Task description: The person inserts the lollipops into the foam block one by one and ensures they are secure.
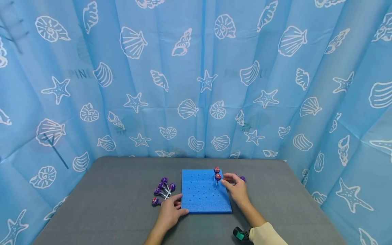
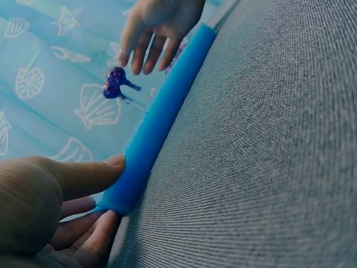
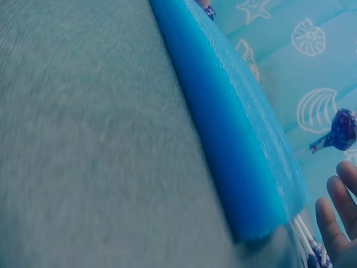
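Board edges: the blue foam board (image 1: 205, 200) lies flat on the grey tabletop (image 1: 122, 207), well apart from its left and right edges; its far edge is near the tabletop's back edge, where the shell-print curtain (image 1: 202, 64) hangs.
Board top: rows of small holes; two lollipops stand in it toward the far right corner, the nearer lollipop (image 1: 218, 177) just in front of the farther lollipop (image 1: 216, 169).
Left of board: a cluster of loose lollipops (image 1: 161, 185) lies just beside the left hand, between that hand and the back, narrowing the room there.
Right of board: a purple lollipop (image 1: 242, 178) lies partly hidden behind the right hand.
Left hand: the left hand (image 1: 170, 211) grips the board's near left corner, thumb on top, other fingers along the side and low edge.
Right hand: the right hand (image 1: 238, 190) is released, fingers loosely extended at the board's right edge, just beside the nearer lollipop; a gap shows between them in the right wrist view.
Right arm: reaches in from the near right, pale sleeve (image 1: 266, 235) pulled back from the wrist.
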A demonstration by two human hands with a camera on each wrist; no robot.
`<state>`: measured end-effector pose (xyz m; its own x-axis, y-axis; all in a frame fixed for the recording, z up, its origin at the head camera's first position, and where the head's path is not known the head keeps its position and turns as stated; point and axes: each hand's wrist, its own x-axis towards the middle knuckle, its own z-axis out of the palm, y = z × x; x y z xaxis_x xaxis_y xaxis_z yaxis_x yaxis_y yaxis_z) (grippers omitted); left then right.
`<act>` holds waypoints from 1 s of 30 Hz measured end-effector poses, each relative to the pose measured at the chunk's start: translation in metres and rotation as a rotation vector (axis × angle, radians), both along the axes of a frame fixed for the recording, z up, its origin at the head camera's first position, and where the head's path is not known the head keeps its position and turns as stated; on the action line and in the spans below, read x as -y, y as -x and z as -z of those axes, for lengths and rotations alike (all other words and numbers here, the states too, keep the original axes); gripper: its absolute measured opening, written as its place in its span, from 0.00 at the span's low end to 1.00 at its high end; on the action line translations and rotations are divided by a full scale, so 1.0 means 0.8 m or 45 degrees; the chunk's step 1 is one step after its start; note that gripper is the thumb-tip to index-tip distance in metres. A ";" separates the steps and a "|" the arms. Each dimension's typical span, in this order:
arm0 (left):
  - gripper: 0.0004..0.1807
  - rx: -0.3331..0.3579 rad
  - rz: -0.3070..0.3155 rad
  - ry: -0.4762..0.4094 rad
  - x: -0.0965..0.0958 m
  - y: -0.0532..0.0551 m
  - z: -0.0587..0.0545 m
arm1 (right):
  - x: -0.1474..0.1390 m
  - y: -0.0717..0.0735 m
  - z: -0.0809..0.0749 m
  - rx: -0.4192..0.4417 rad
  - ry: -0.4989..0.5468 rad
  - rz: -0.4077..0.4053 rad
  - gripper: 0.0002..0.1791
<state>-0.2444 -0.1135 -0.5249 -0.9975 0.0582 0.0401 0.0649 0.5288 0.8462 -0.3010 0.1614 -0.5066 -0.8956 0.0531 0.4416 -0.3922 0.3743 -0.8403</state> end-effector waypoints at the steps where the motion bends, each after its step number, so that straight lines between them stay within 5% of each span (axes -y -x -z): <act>1: 0.36 0.001 0.001 -0.001 0.000 0.000 0.000 | 0.000 -0.005 -0.007 0.017 -0.002 0.000 0.13; 7: 0.36 0.000 -0.002 -0.004 0.000 0.000 0.000 | -0.012 -0.008 -0.007 0.087 -0.039 0.042 0.12; 18: 0.36 0.002 -0.008 0.006 -0.001 -0.001 0.001 | -0.035 0.009 0.010 -0.113 -0.031 0.101 0.11; 30: 0.36 0.023 -0.012 0.020 -0.001 -0.001 -0.002 | -0.052 0.018 -0.004 -0.106 -0.095 0.223 0.10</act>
<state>-0.2435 -0.1126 -0.5233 -0.9986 0.0492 0.0213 0.0446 0.5424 0.8389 -0.3157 0.2032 -0.5036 -0.8360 0.1688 0.5222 -0.3826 0.5029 -0.7751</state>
